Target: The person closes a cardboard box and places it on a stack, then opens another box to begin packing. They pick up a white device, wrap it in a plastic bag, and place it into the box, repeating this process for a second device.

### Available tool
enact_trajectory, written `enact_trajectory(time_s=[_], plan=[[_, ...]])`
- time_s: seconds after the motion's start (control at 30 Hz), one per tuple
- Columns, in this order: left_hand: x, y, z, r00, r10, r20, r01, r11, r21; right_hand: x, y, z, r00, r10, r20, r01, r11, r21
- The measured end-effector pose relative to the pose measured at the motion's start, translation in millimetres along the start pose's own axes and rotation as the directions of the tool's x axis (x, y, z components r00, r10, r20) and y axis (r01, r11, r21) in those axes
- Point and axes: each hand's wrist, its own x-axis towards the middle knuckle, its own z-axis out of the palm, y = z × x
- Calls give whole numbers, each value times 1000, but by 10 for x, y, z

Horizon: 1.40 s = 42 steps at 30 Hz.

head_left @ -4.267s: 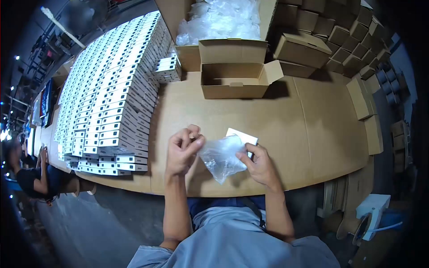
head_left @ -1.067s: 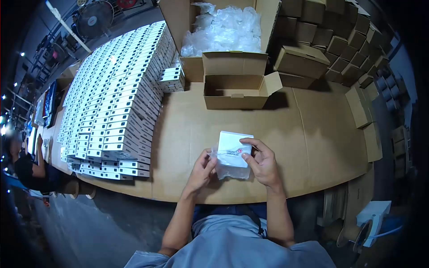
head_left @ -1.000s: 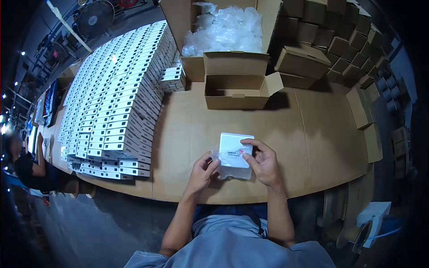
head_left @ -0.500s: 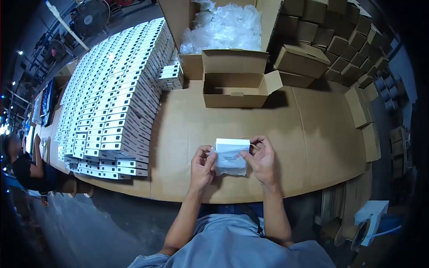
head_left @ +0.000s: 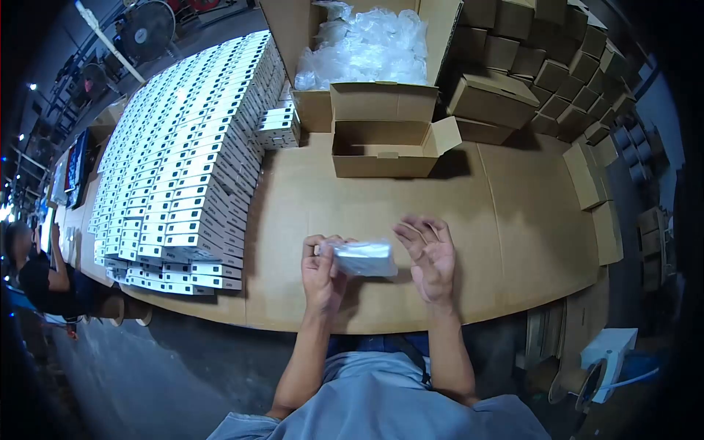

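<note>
A small white box in a clear plastic bag [head_left: 364,259] is held above the cardboard-covered table [head_left: 301,198]. My left hand [head_left: 323,273] grips its left end between thumb and fingers. Just right of the bagged box, my right hand [head_left: 431,260] is open, palm turned toward it, fingers apart and slightly blurred, touching nothing. Beyond both hands stands an open brown cardboard carton [head_left: 385,165], its lid raised and a side flap folded out to the right. Its visible inside shows bare cardboard.
Many stacked white boxes [head_left: 183,169] fill the table's left side. A large carton of clear plastic bags [head_left: 367,48] stands at the back. Brown cartons [head_left: 495,99] are piled at the back right. Another person [head_left: 44,271] works at far left.
My right hand has let go of the bagged box and moved slightly right, opening. The box has been tilted and now shows a narrower side, held by the left hand alone.
</note>
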Motion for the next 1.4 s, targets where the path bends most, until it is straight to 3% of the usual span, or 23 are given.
enact_trajectory(time_s=[0.17, 0.2, 0.27, 0.3, 0.4, 0.43, 0.57, 0.67, 0.77, 0.87, 0.9, 1.0, 1.03, 1.13, 1.27, 1.4], plan=[[47, 89, -19, 997, 9, 77, -13, 999, 52, -41, 49, 2, 977, 112, 180, -19, 891, -454], [47, 99, -13, 997, 15, 75, -29, 982, 185, -51, 76, 5, 971, 168, 168, -60, 858, -510], [70, 142, 18, 997, 33, 75, -62, 896, 441, -44, 102, 36, 981, 113, 158, -35, 904, -427], [78, 216, 75, 982, 10, 190, -115, 829, 548, -43, 93, 46, 984, 88, 158, -17, 913, -407], [18, 271, 58, 976, -188, 112, 76, 770, 634, -66, 98, 5, 977, 72, 199, 14, 916, -400], [-6, 305, 140, 974, -220, 53, 152, 811, 565, -66, 62, 31, 975, 86, 207, 8, 908, -419], [-18, 233, 5, 979, -166, 117, 60, 788, 613, -1, -59, -21, 937, 219, 273, -26, 822, -569], [4, 215, -26, 974, -167, 152, 24, 747, 665, 12, -75, -20, 932, 264, 248, -94, 838, -537], [-3, 158, 2, 987, -160, 33, 97, 736, 670, 1, 34, -105, 928, 291, 232, -208, 922, -326], [27, 11, -8, 981, -116, -157, 188, 778, 599, -51, 219, -89, 986, 164, 24, -160, 981, -112], [46, 9, 18, 978, -111, -178, 193, 805, 561, -39, 194, -51, 997, 79, 27, -76, 992, -104], [61, 27, 19, 980, -84, -182, 170, 828, 534, -25, -3, 56, 968, -132, 214, 176, 963, -204], [68, 42, 31, 980, -92, -174, 169, 850, 500, -12, -20, -58, 942, -89, 323, 208, 911, -357], [72, 32, 60, 980, -89, -179, 173, 828, 534, -10, -147, 1, 893, 59, 446, 262, 736, -624], [44, -5, 10, 972, -139, -192, 219, 834, 506, 3, -94, -20, 920, 141, 365, 171, 694, -700], [33, 55, 98, 971, -152, -183, 227, 829, 511, -1, -110, 21, 942, 107, 318, 164, 681, -714]])
